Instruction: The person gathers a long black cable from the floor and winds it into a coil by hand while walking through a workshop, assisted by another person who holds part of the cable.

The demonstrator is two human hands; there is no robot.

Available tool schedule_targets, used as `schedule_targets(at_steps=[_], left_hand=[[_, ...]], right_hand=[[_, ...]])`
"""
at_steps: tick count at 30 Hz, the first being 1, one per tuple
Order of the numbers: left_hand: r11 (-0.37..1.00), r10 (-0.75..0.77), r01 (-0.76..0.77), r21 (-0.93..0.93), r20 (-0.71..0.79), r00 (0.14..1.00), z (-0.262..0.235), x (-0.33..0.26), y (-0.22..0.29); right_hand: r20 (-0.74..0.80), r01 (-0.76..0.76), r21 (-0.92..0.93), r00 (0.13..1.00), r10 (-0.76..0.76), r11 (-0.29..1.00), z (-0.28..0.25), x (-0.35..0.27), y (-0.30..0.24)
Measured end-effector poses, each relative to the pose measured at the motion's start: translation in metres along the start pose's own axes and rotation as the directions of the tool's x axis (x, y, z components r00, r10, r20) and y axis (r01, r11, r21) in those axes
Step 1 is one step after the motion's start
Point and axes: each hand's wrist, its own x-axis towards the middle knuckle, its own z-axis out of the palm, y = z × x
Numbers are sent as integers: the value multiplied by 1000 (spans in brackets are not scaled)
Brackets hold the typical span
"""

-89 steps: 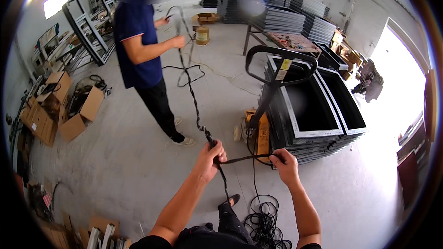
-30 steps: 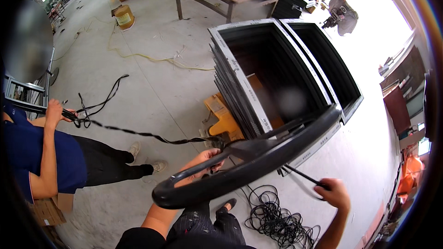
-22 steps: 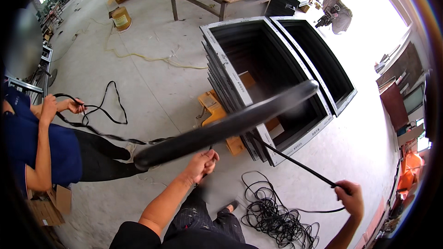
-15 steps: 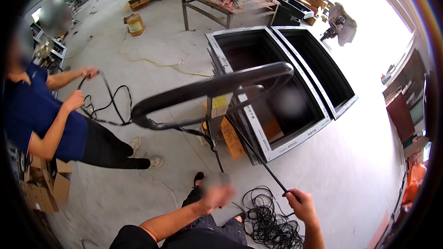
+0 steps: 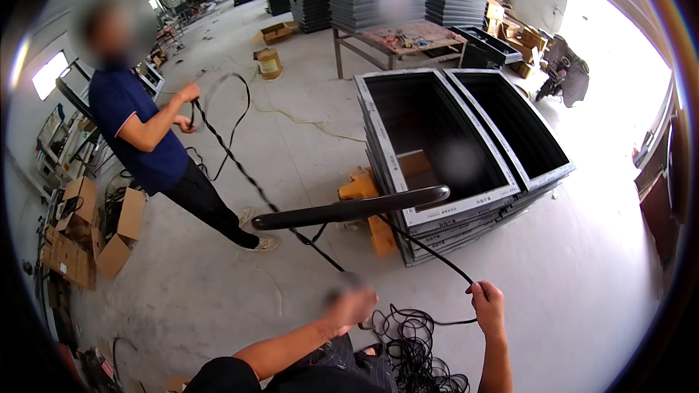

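Observation:
My right hand [image 5: 488, 302] is closed on a black cord [image 5: 440, 256], pinching it beside the stacked frames. From there the cord slants up left toward the black handle bar [image 5: 349, 209] of a yellow-based pallet truck [image 5: 360, 188], and a slack length trails back to the heap. My left hand [image 5: 351, 311], partly blurred, is closed round a second black strand [image 5: 244, 171], which looks twisted and runs up to a co-worker's hands [image 5: 188, 94]. A tangled heap of black cord [image 5: 421, 353] lies on the floor by my legs.
Stacked white-edged rectangular frames [image 5: 466, 211] stand ahead on the right. Behind them is a worn table [image 5: 408, 42] with tools. The co-worker [image 5: 142, 131] stands at left, near open cardboard boxes [image 5: 116, 236]. A yellow bucket [image 5: 268, 63] and a thin hose [image 5: 320, 125] are on the floor.
The view has tilted up. The co-worker's hands have risen and the strand to my left hand now runs straighter. The handle bar sits lower in view. Both my hands keep their hold.

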Motion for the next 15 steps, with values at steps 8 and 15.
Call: schedule_targets(at_steps=[8, 15], left_hand=[[961, 86, -189, -202, -432, 898, -60, 57, -21], [998, -25, 9, -58, -287, 958, -54, 79, -58]], right_hand=[[98, -93, 61, 991, 87, 994, 37, -6, 52], [295, -119, -165, 941, 164, 979, 101, 2, 89]])
